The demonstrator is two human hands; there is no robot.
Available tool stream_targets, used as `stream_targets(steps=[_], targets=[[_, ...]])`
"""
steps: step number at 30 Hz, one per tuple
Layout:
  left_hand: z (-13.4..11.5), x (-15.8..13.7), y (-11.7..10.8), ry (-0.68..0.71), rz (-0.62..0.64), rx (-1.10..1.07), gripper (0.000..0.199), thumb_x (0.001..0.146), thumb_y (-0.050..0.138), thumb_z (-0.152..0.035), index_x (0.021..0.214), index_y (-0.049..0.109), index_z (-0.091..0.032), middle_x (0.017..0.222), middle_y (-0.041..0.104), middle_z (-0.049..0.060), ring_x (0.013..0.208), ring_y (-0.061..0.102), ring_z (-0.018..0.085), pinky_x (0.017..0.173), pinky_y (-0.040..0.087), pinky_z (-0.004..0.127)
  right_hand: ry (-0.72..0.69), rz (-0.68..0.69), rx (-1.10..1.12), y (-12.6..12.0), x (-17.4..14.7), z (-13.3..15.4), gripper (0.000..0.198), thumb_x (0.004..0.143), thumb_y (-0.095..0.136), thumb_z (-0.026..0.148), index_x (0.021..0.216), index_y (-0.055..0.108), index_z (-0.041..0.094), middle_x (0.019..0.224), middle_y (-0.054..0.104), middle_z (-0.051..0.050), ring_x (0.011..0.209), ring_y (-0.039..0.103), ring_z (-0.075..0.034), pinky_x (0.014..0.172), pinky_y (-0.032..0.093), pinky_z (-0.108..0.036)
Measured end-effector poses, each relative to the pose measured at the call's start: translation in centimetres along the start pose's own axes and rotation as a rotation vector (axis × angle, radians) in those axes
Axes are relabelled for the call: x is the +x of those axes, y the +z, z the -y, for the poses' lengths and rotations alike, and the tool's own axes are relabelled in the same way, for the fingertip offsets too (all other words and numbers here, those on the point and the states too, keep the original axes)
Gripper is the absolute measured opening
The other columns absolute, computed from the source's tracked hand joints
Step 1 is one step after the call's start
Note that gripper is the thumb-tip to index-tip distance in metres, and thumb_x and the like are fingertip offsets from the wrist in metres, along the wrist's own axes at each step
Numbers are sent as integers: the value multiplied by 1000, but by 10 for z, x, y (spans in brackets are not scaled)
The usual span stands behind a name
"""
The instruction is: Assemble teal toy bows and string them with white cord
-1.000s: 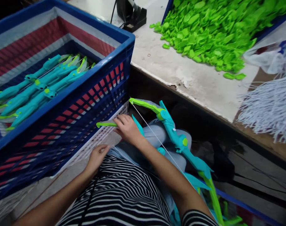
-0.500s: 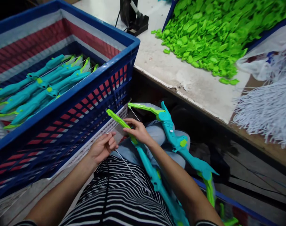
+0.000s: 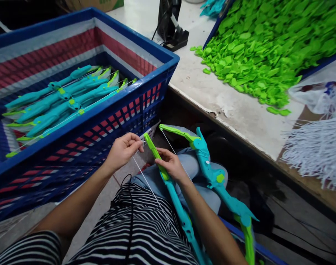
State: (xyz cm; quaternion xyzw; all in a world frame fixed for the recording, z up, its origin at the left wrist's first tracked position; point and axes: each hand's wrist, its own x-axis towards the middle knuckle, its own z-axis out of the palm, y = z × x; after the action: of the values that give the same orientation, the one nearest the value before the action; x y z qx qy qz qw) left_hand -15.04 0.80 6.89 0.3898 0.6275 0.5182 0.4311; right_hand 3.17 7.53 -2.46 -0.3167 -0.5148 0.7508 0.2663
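Note:
My right hand (image 3: 170, 164) grips the green limb of a teal and green toy bow (image 3: 177, 202) that lies lengthwise over my lap. Pinched in the fingers of my left hand (image 3: 125, 150) is the end of a white bowstring (image 3: 148, 184), close beside the tip of that green limb. The string runs back down along the bow toward my waist. A second toy bow (image 3: 206, 162), strung with white cord, rests across my knees to the right. The lower end of the held bow is partly hidden by my right forearm.
A blue basket (image 3: 146, 86) with a striped lining holds several bows at left. Loose green plastic pieces (image 3: 248, 70) spill over the white worktable (image 3: 201, 92). Bundled white strings (image 3: 319, 147) hang at its right edge. A black stand (image 3: 176, 38) is at the back.
My left hand has moved up and right with the string, to beside the bow's tip. The held bow's tip has shifted right. The view has shifted too.

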Motion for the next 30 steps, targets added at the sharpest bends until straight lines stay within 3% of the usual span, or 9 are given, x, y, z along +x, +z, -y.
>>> stream_targets(steps=[5,9,12,16,20,24,30], targets=[[-1,3,3,73,-29,68,17,80,61,-31,77,56,-16,60,65,0,49,52,9,46,34,18,-4,-19,17,2,-1,0,45,61,81,32,103,68,25,99,68,-2,93,60,-16,84,48,-30],[-6,4,7,83,-47,101,17,77,63,-31,75,55,-16,58,64,-1,48,52,8,46,35,18,-14,-19,23,2,-1,0,44,61,80,31,103,68,25,98,68,-1,93,60,-15,87,46,-29],[-6,6,10,39,-10,-30,24,74,67,-36,78,53,-16,56,64,-1,40,43,6,41,31,18,-32,-18,10,2,-1,-3,46,62,80,34,105,68,24,98,68,-2,93,60,-16,85,47,-29],[-3,13,10,-51,105,-298,45,68,74,-40,99,52,-15,55,64,-1,36,40,6,38,30,17,-79,-16,-88,1,-4,-8,48,67,76,39,111,65,23,99,67,-3,92,61,-17,84,48,-31],[-5,17,9,-119,162,-381,46,64,78,-39,93,57,-11,53,63,1,35,39,5,37,28,17,-284,-87,-404,6,-7,5,36,77,67,38,110,66,23,101,66,-6,93,60,-19,85,48,-35],[-7,19,10,-128,178,-396,44,63,80,-39,90,58,-11,53,62,1,35,40,5,37,29,17,-574,-232,-634,17,3,40,23,85,59,31,105,67,23,101,64,-6,97,58,-19,88,46,-35],[-9,20,10,-129,213,-379,44,65,79,-40,91,57,-12,53,62,0,34,38,4,36,29,16,-752,-108,-644,32,27,78,13,87,56,26,82,66,20,82,64,-4,80,59,-15,77,47,-31]])
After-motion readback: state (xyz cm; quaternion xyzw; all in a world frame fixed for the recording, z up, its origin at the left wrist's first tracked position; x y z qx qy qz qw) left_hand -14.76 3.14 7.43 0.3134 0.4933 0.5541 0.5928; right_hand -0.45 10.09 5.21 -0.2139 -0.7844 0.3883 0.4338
